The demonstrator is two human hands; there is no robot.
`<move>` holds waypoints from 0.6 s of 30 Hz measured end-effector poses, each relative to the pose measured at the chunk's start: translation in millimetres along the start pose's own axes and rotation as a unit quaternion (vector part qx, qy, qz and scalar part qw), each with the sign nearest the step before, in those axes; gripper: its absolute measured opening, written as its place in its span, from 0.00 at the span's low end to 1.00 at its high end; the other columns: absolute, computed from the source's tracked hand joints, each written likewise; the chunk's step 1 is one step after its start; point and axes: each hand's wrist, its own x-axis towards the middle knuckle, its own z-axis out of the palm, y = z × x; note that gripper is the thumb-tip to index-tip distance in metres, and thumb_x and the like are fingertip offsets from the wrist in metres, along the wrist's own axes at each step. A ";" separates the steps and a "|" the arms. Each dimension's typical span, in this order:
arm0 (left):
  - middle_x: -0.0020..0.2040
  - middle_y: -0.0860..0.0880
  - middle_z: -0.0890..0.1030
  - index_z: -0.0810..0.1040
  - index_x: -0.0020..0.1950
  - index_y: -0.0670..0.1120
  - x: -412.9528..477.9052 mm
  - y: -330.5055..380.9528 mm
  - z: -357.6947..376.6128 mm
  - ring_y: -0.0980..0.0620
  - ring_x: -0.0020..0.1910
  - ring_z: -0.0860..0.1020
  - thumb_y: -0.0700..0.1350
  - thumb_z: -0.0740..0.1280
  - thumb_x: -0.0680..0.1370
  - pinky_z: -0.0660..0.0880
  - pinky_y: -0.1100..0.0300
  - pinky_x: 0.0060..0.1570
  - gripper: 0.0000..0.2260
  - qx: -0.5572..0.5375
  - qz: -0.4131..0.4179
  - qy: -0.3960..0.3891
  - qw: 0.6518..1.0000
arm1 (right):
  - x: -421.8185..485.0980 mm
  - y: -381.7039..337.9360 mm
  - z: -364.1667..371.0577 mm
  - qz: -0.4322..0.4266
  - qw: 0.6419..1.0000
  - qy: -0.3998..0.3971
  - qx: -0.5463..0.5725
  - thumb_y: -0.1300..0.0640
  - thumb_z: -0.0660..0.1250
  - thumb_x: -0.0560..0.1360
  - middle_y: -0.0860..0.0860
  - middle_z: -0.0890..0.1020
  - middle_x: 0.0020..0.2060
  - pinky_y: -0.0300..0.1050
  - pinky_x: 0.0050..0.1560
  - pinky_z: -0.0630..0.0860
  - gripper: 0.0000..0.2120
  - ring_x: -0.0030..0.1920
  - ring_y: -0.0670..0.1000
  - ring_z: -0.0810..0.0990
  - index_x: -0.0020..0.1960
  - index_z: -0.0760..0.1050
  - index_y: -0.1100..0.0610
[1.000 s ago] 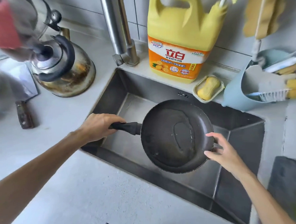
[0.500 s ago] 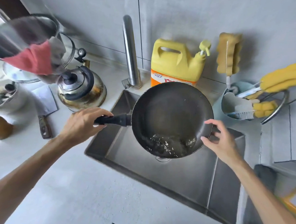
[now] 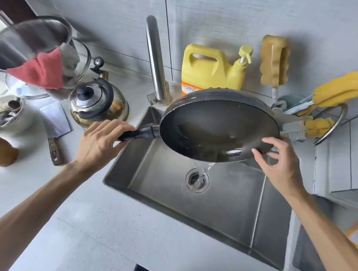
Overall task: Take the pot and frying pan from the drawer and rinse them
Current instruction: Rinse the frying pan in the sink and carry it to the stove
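Note:
A black frying pan (image 3: 217, 129) is held above the steel sink (image 3: 198, 213), tilted toward me. Water pours off its near rim and falls onto the drain (image 3: 197, 181). My left hand (image 3: 100, 142) grips the pan's black handle. My right hand (image 3: 279, 165) holds the pan's near right rim, thumb on the edge and fingers underneath. A steel pot (image 3: 24, 43) stands at the far left of the counter with a red cloth (image 3: 40, 70) draped over its rim.
A steel kettle (image 3: 98, 102) sits left of the tap (image 3: 156, 59). Behind the sink stand a yellow detergent jug (image 3: 210, 68) and a sponge brush (image 3: 273, 61). A holder with brushes and yellow gloves (image 3: 341, 89) is at the right. A cleaver (image 3: 54, 129) lies on the counter (image 3: 86, 239).
The pan has been lifted out of the sink and tipped toward me. The water that pooled inside now runs off its near rim into the drain. Both hands kept their hold.

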 end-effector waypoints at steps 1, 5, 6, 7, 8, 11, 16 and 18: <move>0.56 0.50 0.84 0.80 0.62 0.47 -0.4 1.1 -1.1 0.45 0.50 0.83 0.46 0.71 0.80 0.79 0.48 0.49 0.11 0.006 0.003 0.012 1.000 | 1.0 -0.8 -1.0 -0.008 1.000 0.004 -0.002 0.70 0.76 0.70 0.66 0.77 0.60 0.25 0.54 0.76 0.24 0.50 0.58 0.82 0.61 0.71 0.56; 0.55 0.50 0.84 0.80 0.61 0.47 5.0 5.6 -10.3 0.45 0.49 0.83 0.46 0.71 0.81 0.78 0.49 0.47 0.10 0.020 0.008 0.038 0.999 | 5.5 -4.2 -6.9 -0.023 1.000 0.020 -0.001 0.68 0.75 0.71 0.66 0.77 0.58 0.26 0.54 0.76 0.23 0.49 0.56 0.81 0.62 0.71 0.56; 0.55 0.50 0.84 0.80 0.62 0.48 7.1 6.4 -12.9 0.46 0.49 0.83 0.47 0.71 0.81 0.78 0.50 0.47 0.10 0.019 0.009 0.037 0.999 | 6.5 -4.7 -9.2 -0.029 0.999 0.018 -0.003 0.68 0.75 0.71 0.66 0.77 0.58 0.28 0.54 0.77 0.24 0.50 0.54 0.81 0.62 0.70 0.57; 0.55 0.51 0.84 0.81 0.62 0.48 8.8 6.8 -15.1 0.46 0.49 0.83 0.47 0.71 0.80 0.78 0.50 0.47 0.11 0.016 0.009 0.033 0.999 | 7.2 -4.7 -12.2 -0.028 1.000 0.010 0.001 0.69 0.75 0.71 0.63 0.77 0.59 0.30 0.54 0.78 0.25 0.52 0.50 0.81 0.63 0.71 0.56; 0.56 0.51 0.85 0.81 0.63 0.48 10.0 6.7 -17.0 0.46 0.50 0.83 0.47 0.71 0.80 0.78 0.50 0.48 0.12 0.012 0.010 0.026 1.000 | 7.8 -4.3 -15.8 -0.015 1.000 -0.005 0.010 0.70 0.75 0.71 0.59 0.77 0.59 0.31 0.54 0.79 0.26 0.53 0.46 0.80 0.64 0.71 0.54; 0.56 0.51 0.84 0.81 0.65 0.48 11.1 6.1 -20.5 0.47 0.51 0.83 0.47 0.72 0.80 0.79 0.51 0.50 0.14 -0.009 0.021 -0.011 1.000 | 9.7 -8.1 -28.8 0.081 0.992 -0.070 0.071 0.69 0.75 0.72 0.52 0.80 0.60 0.39 0.50 0.83 0.30 0.55 0.47 0.82 0.64 0.72 0.44; 0.55 0.52 0.84 0.80 0.65 0.48 13.9 14.9 -24.8 0.49 0.47 0.82 0.45 0.75 0.76 0.77 0.59 0.45 0.17 -0.069 0.032 -0.097 0.992 | -0.2 -6.6 -48.0 0.222 0.945 -0.158 0.180 0.69 0.73 0.73 0.48 0.83 0.58 0.42 0.54 0.80 0.30 0.53 0.50 0.84 0.68 0.72 0.43; 0.55 0.54 0.83 0.80 0.66 0.50 15.7 16.7 -23.8 0.50 0.49 0.82 0.46 0.75 0.75 0.79 0.55 0.46 0.19 -0.105 0.032 -0.135 0.985 | -10.7 -7.0 -59.5 0.241 0.936 -0.187 0.174 0.67 0.74 0.73 0.45 0.84 0.54 0.38 0.53 0.79 0.30 0.51 0.48 0.84 0.66 0.72 0.41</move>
